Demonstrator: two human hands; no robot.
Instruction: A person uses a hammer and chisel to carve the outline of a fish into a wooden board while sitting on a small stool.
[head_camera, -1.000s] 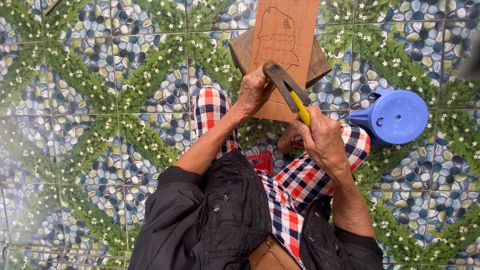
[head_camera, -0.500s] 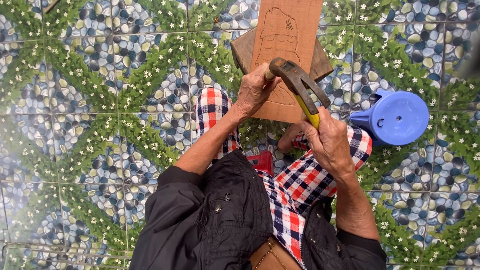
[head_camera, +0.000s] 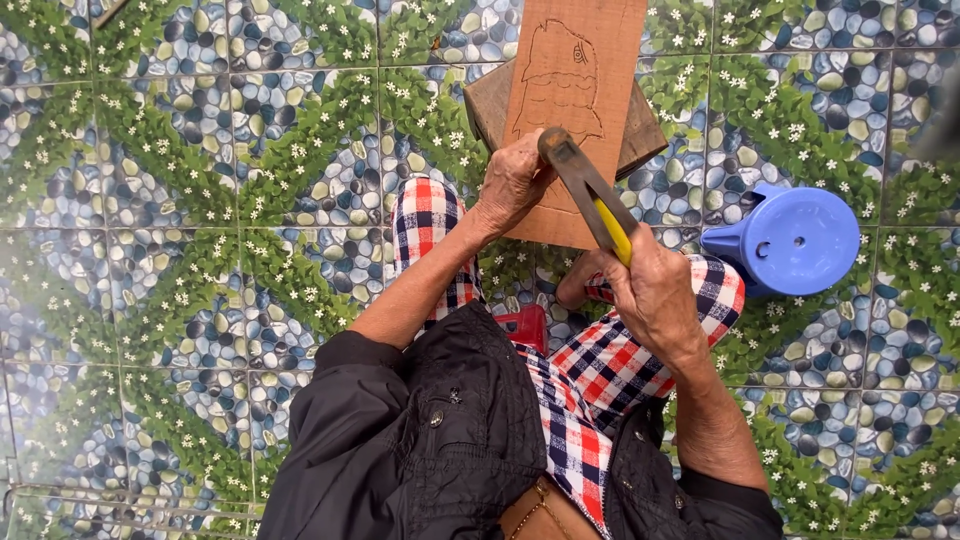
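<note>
A brown wooden board (head_camera: 580, 60) with an outline figure drawn on it lies over a darker wooden block (head_camera: 490, 100) on the tiled floor. My left hand (head_camera: 512, 185) is closed at the board's lower part; what it grips is hidden inside the fist. My right hand (head_camera: 655, 290) grips a hammer (head_camera: 590, 190) by its yellow handle, and the hammer's metal head sits just above the left fist. My knees in red, white and blue checked cloth (head_camera: 430, 220) are below the board.
A blue plastic stool (head_camera: 790, 240) stands on the floor to the right of my right hand. The floor has pebble-and-flower patterned tiles (head_camera: 200, 200). A small red object (head_camera: 525, 325) shows between my legs.
The hammer head has swung down and left, from above the board to right over my left fist. The left hand and the board have stayed in place.
</note>
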